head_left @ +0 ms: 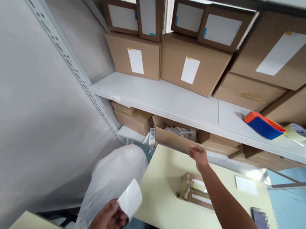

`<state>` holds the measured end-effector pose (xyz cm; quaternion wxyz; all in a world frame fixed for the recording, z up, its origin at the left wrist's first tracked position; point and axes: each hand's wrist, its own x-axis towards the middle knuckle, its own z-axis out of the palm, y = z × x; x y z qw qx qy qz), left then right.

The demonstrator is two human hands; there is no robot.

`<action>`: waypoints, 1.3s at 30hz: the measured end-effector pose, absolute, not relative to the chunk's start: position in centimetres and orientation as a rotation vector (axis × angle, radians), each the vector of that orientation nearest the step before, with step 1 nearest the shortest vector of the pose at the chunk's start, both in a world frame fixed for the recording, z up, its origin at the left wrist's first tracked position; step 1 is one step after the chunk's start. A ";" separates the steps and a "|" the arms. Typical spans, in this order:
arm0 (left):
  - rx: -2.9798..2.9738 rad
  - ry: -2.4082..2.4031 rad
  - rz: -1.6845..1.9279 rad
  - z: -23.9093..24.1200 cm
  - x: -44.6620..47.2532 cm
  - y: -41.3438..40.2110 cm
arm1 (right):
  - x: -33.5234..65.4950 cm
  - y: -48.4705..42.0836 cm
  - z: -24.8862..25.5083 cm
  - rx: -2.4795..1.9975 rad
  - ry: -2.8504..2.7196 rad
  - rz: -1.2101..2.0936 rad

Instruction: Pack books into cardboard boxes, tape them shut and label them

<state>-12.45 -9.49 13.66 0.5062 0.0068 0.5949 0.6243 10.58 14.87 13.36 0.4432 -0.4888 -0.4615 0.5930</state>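
Our left hand pinches a white sheet, not yet placed. Our right hand curls, grip unclear; the carton looks taped.

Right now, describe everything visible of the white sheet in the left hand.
The white sheet looks like smooth, slightly glossy paper or a label. It is bent in a curve, with no print to be made out on the side that shows. The left hand grips its lower left edge; its upper part sticks up free. In this view it overlaps the plastic bag and the table's edge.
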 end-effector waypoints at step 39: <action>1.440 1.536 0.426 6.5 4.9 4.6 | 25.4 -0.2 7.0 -1.834 -0.939 1.113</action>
